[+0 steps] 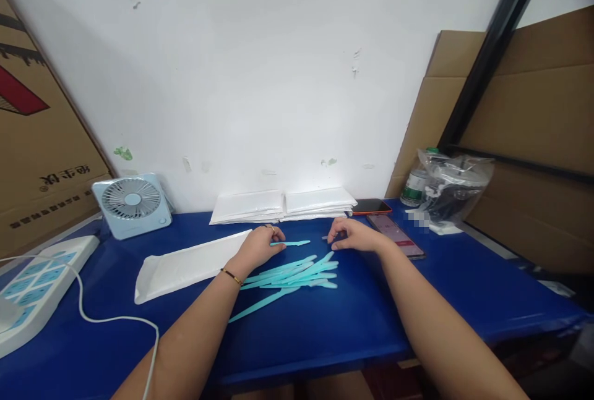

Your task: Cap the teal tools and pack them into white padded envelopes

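Note:
My left hand (260, 248) is closed on a teal eyebrow razor (296, 243), its slim end pointing right. Across a small gap, the fingers of my right hand (350, 235) pinch a small clear piece that looks like a blade cap (325, 238). Below both hands lies a loose pile of several teal eyebrow razors (297, 273), most with their heads toward the right. Left of the pile a long white padded envelope (185, 267) lies flat, its right end partly behind my left hand.
White padded envelopes (283, 205) are stacked against the wall. A blue fan (134, 205) and a white power strip (46, 289) with a cable stand left. On the right are two phones (396, 236) (371, 206), a bottle (414, 187) and a clear plastic bag (457, 190). Cardboard (533, 91) flanks the blue table.

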`<control>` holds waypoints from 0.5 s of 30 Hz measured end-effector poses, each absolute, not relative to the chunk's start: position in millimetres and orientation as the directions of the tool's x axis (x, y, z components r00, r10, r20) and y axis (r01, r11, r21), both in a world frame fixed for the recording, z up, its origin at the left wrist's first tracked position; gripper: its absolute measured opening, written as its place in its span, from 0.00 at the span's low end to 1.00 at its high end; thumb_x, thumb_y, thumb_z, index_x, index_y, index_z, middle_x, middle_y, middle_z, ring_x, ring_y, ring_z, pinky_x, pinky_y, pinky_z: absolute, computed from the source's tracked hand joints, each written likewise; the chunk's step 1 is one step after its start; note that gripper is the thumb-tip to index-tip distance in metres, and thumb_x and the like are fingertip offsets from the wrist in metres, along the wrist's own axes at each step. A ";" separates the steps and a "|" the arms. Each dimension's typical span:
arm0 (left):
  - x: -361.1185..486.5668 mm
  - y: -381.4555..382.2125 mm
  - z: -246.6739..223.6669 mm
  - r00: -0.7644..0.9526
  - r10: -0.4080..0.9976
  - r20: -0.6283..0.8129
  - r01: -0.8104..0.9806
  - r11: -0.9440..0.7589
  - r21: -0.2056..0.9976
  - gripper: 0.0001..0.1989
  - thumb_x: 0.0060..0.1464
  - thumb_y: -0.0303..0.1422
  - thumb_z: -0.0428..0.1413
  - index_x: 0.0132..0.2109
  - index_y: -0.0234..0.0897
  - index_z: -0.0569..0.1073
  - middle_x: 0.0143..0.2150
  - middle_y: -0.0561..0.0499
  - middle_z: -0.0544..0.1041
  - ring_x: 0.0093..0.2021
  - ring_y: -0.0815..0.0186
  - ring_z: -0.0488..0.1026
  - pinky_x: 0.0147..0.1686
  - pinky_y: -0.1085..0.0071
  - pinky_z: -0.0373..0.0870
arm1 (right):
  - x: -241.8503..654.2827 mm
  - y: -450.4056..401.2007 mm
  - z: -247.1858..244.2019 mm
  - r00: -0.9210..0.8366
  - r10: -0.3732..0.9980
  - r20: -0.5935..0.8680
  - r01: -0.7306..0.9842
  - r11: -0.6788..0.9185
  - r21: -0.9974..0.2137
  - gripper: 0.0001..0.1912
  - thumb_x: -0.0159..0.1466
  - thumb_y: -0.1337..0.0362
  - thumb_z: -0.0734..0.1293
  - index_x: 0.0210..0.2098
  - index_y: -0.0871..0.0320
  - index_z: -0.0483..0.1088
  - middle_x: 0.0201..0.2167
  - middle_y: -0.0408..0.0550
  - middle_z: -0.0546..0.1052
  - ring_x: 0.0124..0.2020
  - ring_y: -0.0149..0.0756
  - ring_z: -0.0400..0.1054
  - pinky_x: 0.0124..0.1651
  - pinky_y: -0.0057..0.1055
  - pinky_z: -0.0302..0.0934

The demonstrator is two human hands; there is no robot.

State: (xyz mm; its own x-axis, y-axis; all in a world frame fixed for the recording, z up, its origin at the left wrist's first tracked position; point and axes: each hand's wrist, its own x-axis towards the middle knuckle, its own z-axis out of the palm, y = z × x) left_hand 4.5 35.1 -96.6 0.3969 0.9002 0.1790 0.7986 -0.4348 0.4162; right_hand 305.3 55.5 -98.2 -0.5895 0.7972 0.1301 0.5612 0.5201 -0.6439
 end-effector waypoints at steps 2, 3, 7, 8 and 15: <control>7.9 29.4 -92.8 0.450 0.887 0.103 0.758 -0.441 0.482 0.14 0.49 0.43 0.53 0.35 0.39 0.75 0.34 0.50 0.75 0.34 0.65 0.70 0.31 0.73 0.63 | 300.8 52.7 -98.0 -0.659 0.747 0.084 0.548 0.555 -0.626 0.13 0.50 0.56 0.72 0.33 0.56 0.76 0.35 0.46 0.68 0.36 0.34 0.64 0.40 0.28 0.59; 10.2 26.0 -90.8 0.481 0.874 0.062 0.737 -0.442 0.512 0.15 0.49 0.45 0.53 0.35 0.38 0.75 0.33 0.50 0.75 0.32 0.65 0.70 0.29 0.74 0.62 | 298.9 51.9 -98.3 -0.673 0.738 0.061 0.559 0.560 -0.611 0.13 0.49 0.57 0.72 0.32 0.56 0.76 0.35 0.46 0.67 0.36 0.34 0.64 0.39 0.28 0.59; 19.2 13.5 -84.4 0.555 0.832 0.010 0.684 -0.463 0.564 0.19 0.50 0.49 0.51 0.33 0.37 0.75 0.30 0.51 0.74 0.30 0.67 0.68 0.27 0.74 0.60 | 295.7 50.3 -97.4 -0.681 0.732 0.016 0.585 0.557 -0.590 0.11 0.51 0.56 0.71 0.29 0.57 0.76 0.33 0.45 0.66 0.33 0.32 0.62 0.36 0.27 0.58; 21.0 11.3 -83.4 0.554 0.832 0.034 0.681 -0.476 0.556 0.21 0.52 0.49 0.49 0.32 0.36 0.74 0.29 0.51 0.73 0.29 0.67 0.68 0.27 0.74 0.59 | 295.4 49.6 -96.3 -0.683 0.730 0.025 0.575 0.558 -0.599 0.11 0.52 0.56 0.71 0.30 0.57 0.75 0.33 0.44 0.66 0.33 0.32 0.62 0.36 0.27 0.58; 21.8 13.0 -84.7 0.537 0.831 0.145 0.733 -0.544 0.408 0.21 0.57 0.46 0.45 0.27 0.37 0.71 0.26 0.52 0.72 0.27 0.68 0.66 0.26 0.73 0.55 | 292.8 51.3 -97.3 -0.599 0.784 0.160 0.575 0.561 -0.595 0.09 0.55 0.58 0.69 0.30 0.57 0.73 0.34 0.45 0.67 0.35 0.34 0.63 0.38 0.29 0.58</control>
